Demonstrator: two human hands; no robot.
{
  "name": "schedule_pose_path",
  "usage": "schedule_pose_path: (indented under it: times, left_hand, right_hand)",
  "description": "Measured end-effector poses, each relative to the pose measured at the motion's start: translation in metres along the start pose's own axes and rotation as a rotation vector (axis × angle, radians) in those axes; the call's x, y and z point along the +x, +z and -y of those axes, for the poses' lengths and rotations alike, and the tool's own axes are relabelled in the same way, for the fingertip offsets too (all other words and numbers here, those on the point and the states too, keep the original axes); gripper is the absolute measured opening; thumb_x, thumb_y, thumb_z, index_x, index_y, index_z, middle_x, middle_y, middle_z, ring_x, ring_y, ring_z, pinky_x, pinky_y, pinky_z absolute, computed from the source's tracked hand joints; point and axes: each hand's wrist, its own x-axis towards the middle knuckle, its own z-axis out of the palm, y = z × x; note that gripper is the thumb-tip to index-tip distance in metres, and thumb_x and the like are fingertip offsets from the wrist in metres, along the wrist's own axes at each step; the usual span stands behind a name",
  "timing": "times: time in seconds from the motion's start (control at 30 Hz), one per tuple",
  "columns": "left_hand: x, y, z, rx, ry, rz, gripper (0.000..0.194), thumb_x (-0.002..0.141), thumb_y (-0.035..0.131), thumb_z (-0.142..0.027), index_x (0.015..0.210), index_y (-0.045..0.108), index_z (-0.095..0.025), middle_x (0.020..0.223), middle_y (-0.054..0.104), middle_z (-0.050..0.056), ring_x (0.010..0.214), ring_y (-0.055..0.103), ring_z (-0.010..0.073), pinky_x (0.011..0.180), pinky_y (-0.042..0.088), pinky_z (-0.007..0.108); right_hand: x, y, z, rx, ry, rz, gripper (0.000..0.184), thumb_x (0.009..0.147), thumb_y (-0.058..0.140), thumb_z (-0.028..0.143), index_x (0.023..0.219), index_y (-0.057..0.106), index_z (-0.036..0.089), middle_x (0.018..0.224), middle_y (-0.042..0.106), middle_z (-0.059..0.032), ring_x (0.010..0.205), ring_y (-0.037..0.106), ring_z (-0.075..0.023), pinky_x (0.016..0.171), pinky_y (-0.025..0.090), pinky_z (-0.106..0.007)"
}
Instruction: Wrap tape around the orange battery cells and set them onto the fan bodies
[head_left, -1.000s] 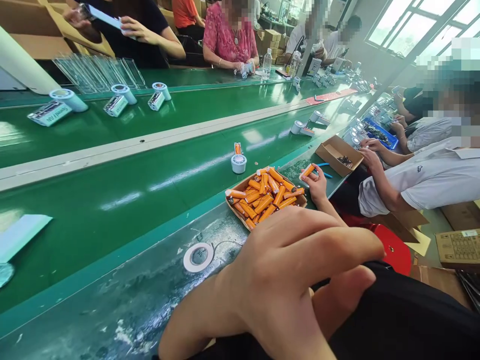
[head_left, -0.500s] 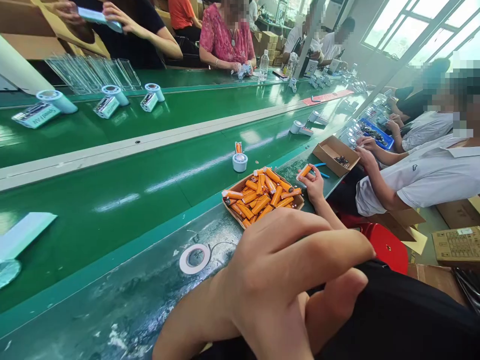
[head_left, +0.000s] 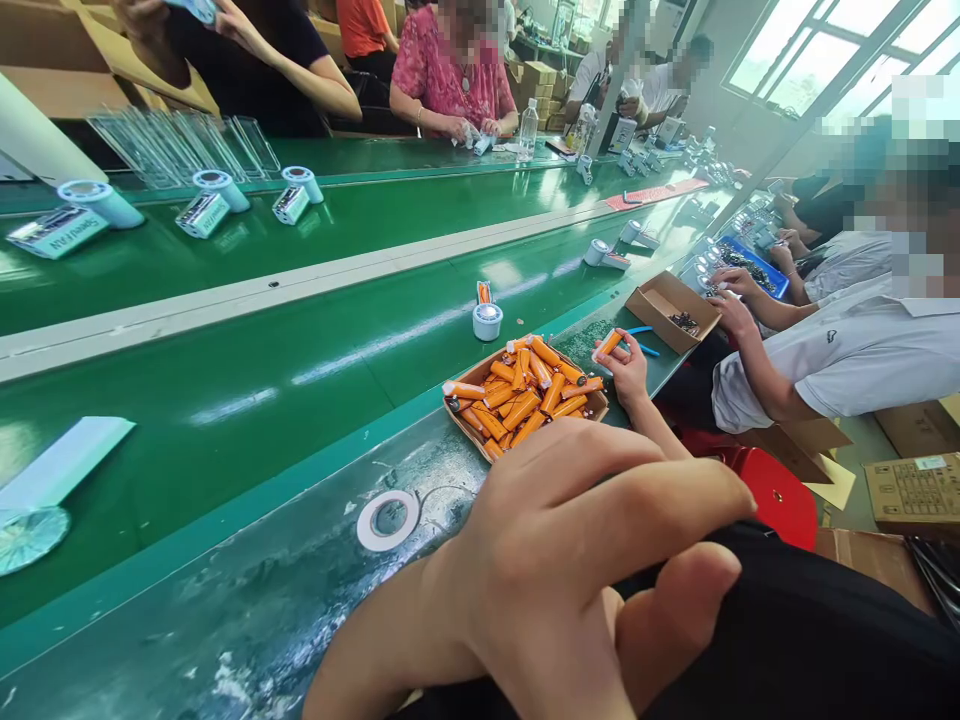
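My left hand (head_left: 555,560) lies in the foreground over my lap in dark cloth (head_left: 810,630), fingers spread and pointing right, with nothing visible in it. Under it a fleshy part (head_left: 675,600) shows, seemingly my right hand, mostly covered. Just beyond, a cardboard tray (head_left: 457,415) full of orange cylindrical cells (head_left: 525,395) sits on the worn bench edge. A tape ring (head_left: 388,520) lies on the bench left of my hands.
A neighbour's hand (head_left: 626,370) holds one orange cell beside the tray. A small brown box (head_left: 667,305) stands further right. Two green belts (head_left: 225,390) carry white round parts (head_left: 487,320) and boxed items (head_left: 199,212). Several people sit along both sides.
My hands stay put. The white part and the pale sheet on the near belt drift right; the boxed items on the far belt drift left.
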Motion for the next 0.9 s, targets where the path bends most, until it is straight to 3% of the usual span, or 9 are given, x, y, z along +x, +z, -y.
schedule_pose_path:
  times: [0.2,0.3,0.5,0.67,0.83,0.9]
  left_hand:
    - [0.002,0.009,-0.003,-0.095,-0.079,-0.083,0.011,0.108,0.072,-0.033,0.118,0.076,-0.031,0.100,0.081,-0.002,0.086,0.079,0.0166,0.080,0.072,0.030]
    - [0.004,0.011,-0.002,-0.154,-0.080,-0.128,0.010,0.106,0.075,-0.038,0.115,0.076,-0.036,0.096,0.081,-0.003,0.083,0.079,0.0194,0.080,0.073,0.035]
    - [0.006,0.009,0.001,-0.213,-0.064,-0.107,0.012,0.103,0.078,-0.034,0.114,0.073,-0.034,0.097,0.082,-0.004,0.083,0.080,0.0189,0.084,0.074,0.034]
    - [0.005,0.010,0.001,-0.189,-0.041,-0.101,0.012,0.104,0.077,-0.037,0.115,0.075,-0.034,0.095,0.081,-0.001,0.082,0.080,0.0211,0.077,0.074,0.038]
    - [0.003,0.010,-0.008,-0.170,-0.102,-0.153,0.012,0.106,0.076,-0.042,0.113,0.075,-0.032,0.098,0.081,-0.006,0.081,0.078,0.0125,0.083,0.070,0.026]
    - [0.002,0.011,-0.010,-0.139,-0.140,-0.157,0.013,0.107,0.075,-0.045,0.113,0.076,-0.033,0.098,0.080,-0.006,0.081,0.078,0.0131,0.082,0.071,0.026]
  right_hand:
    - [0.003,-0.003,-0.003,-0.028,-0.016,0.014,0.094,0.055,0.105,0.044,0.136,0.060,0.028,0.106,0.087,-0.0060,0.098,0.083,-0.0279,0.100,0.066,-0.048]
    - [0.005,-0.005,-0.006,-0.034,-0.032,0.035,0.089,0.057,0.105,0.044,0.133,0.060,0.029,0.106,0.086,-0.0048,0.099,0.083,-0.0285,0.099,0.067,-0.048]
    - [0.005,-0.005,-0.008,-0.023,-0.047,0.031,0.087,0.058,0.106,0.042,0.132,0.062,0.030,0.105,0.087,-0.0036,0.096,0.084,-0.0276,0.097,0.068,-0.047]
    - [0.004,-0.003,-0.006,-0.001,-0.032,0.027,0.091,0.055,0.107,0.043,0.132,0.062,0.029,0.103,0.087,-0.0037,0.094,0.084,-0.0273,0.095,0.069,-0.046]
    - [0.004,-0.004,-0.007,-0.007,-0.042,0.029,0.087,0.058,0.106,0.040,0.132,0.062,0.030,0.104,0.087,-0.0038,0.095,0.084,-0.0269,0.097,0.068,-0.046]
    - [0.005,-0.004,-0.008,-0.008,-0.047,0.027,0.085,0.059,0.105,0.039,0.132,0.062,0.030,0.104,0.087,-0.0034,0.095,0.084,-0.0269,0.096,0.069,-0.046]
